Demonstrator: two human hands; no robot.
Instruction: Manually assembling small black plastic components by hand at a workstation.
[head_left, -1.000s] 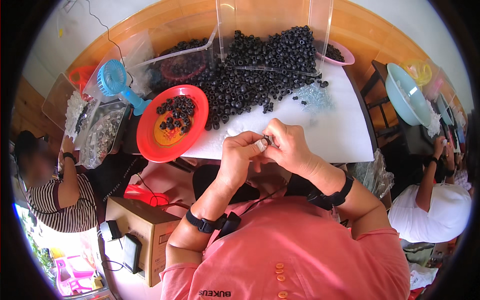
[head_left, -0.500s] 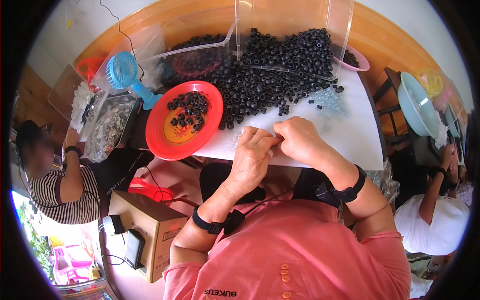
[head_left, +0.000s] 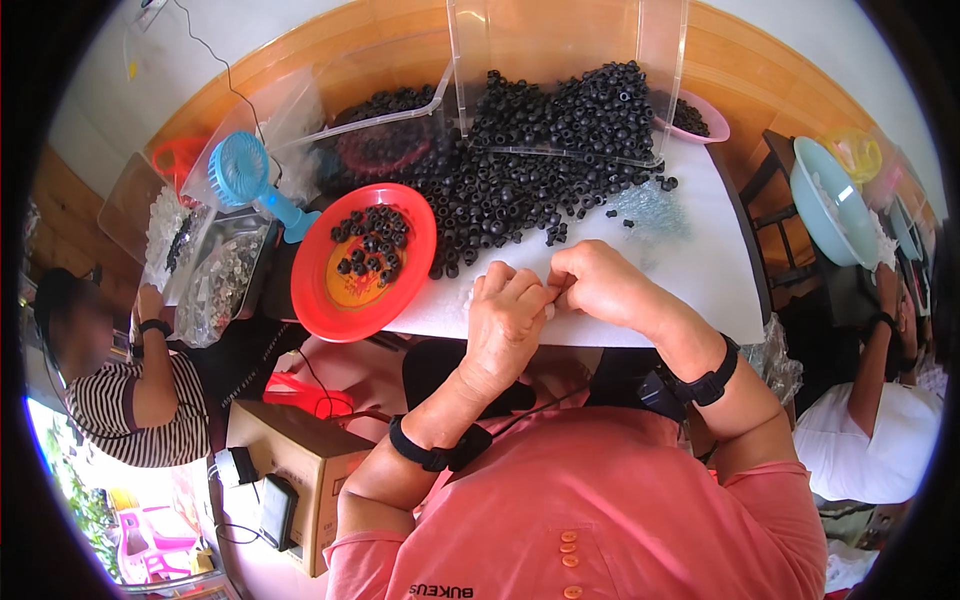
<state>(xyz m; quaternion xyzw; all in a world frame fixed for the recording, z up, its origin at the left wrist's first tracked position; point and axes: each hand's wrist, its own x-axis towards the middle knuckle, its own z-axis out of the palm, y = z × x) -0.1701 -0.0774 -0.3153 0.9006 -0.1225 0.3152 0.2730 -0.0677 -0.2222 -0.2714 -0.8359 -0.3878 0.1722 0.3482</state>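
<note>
Your left hand (head_left: 507, 325) and right hand (head_left: 605, 285) meet, curled narrow; whether they hold anything, I cannot tell. Black pieces (head_left: 495, 195) heap beyond both, and 1 red plate (head_left: 345, 322) sits left of them.

The plate (head_left: 310, 280) rests on the bench (head_left: 700, 285), small parts (head_left: 378, 226) inside. Relative to the plate: fan (head_left: 240, 168), behind left; part heap (head_left: 505, 195), behind right; left hand (head_left: 506, 325) and right hand (head_left: 600, 287), rightward.

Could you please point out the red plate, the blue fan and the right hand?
Red plate (head_left: 308, 262): head view, left rim.
Blue fan (head_left: 239, 168): head view, round top.
Right hand (head_left: 604, 284): head view, its back.
</note>
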